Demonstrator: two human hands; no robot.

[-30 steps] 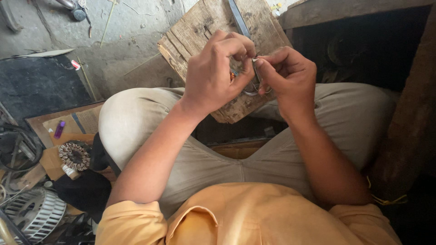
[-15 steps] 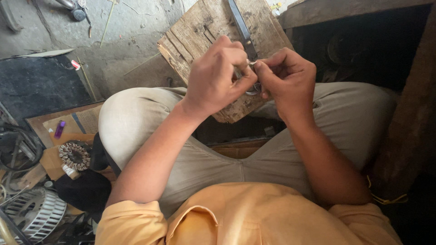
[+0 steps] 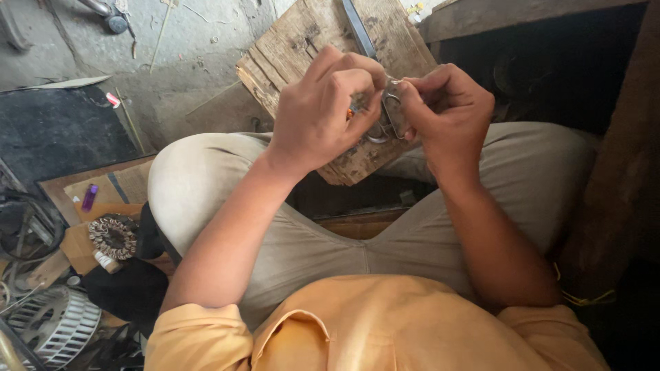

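Two hands (image 3: 323, 113) (image 3: 447, 113), one wooden board (image 3: 309, 41), one purple lighter (image 3: 89, 197), one wound coil ring (image 3: 112, 237), one fan wheel (image 3: 51, 323)

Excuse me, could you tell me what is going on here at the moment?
A person in an orange shirt sits cross-legged over a worn wooden board. Both hands are raised together above it: the left hand and right hand pinch a small metal piece between their fingertips. A long metal strip lies on the board. A coil of winding wire and a fan wheel lie on the floor at the left.
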